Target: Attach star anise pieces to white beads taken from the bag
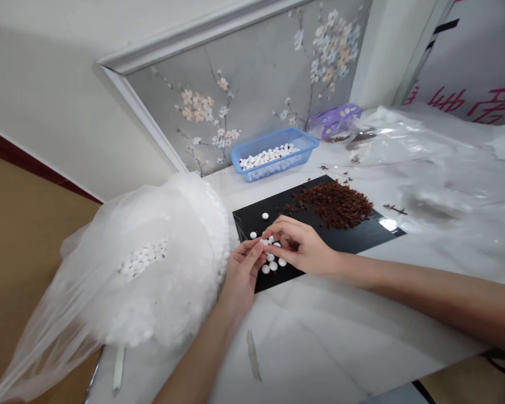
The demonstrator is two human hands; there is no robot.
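My left hand and my right hand meet above the near left part of a black mat. Between their fingertips is a small white ball, pinched by both. Several more white balls lie on the mat under and around the hands; some are partly hidden by the fingers. Beyond my right hand, a heap of small reddish-brown pieces is spread over the mat's far side.
A blue basket with many white balls stands against the wall below a framed flower picture. On the left sits a big clear plastic bag of white balls. Plastic sheeting and a purple packet lie at the right.
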